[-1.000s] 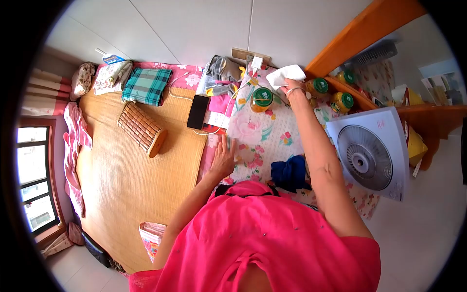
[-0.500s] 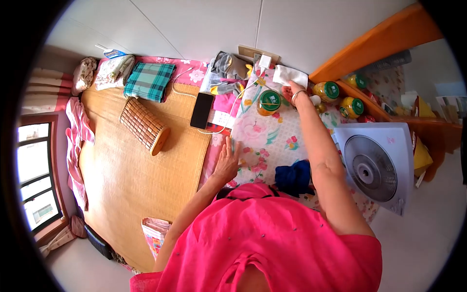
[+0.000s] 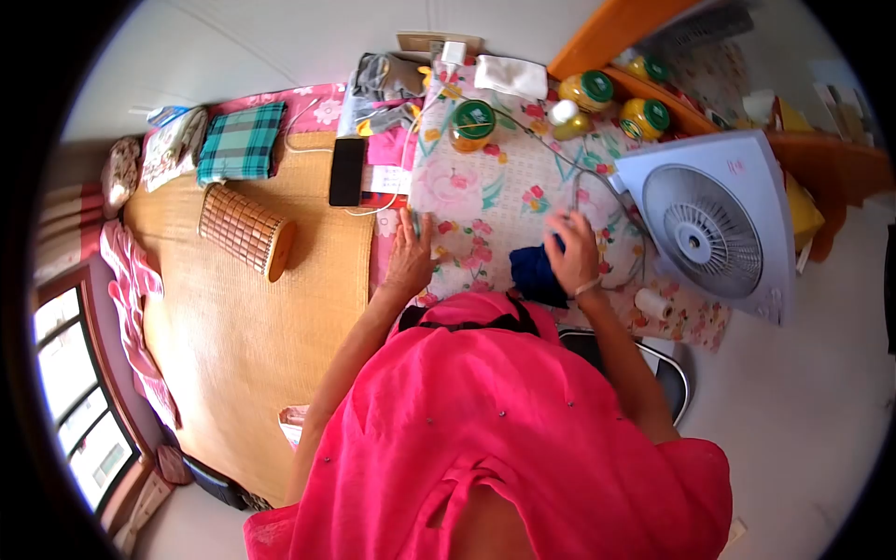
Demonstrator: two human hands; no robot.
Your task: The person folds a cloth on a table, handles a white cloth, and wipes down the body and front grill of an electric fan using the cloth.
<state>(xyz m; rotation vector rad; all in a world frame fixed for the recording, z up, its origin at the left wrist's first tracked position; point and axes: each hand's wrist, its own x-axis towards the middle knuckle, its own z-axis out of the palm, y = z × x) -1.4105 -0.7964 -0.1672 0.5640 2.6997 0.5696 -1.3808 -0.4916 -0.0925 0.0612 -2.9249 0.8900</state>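
Observation:
My left hand (image 3: 408,254) lies flat with spread fingers at the left edge of the floral cloth (image 3: 523,210), holding nothing. Above the dark blue cloth (image 3: 537,273), my right hand (image 3: 574,252) is blurred, its fingers apart and bent; I cannot tell whether it touches the cloth. A folded white cloth (image 3: 511,77) rests at the far edge by the wall. Nearer stands a green-lidded jar (image 3: 472,125), and two more jars, one (image 3: 586,91) behind the other (image 3: 644,119), are to its right. A black phone (image 3: 346,173) lies beyond my left hand.
On the right stands a grey fan (image 3: 705,229), its cable crossing the floral cloth. A white spool (image 3: 653,303) is near the front right edge. Left lies a straw mat (image 3: 252,336) with a woven bamboo pillow (image 3: 245,231). A black chair (image 3: 667,378) is below right.
My right hand has let go of the white cloth and come back toward me, over the blue cloth. The view has shifted, and the spool and chair now show.

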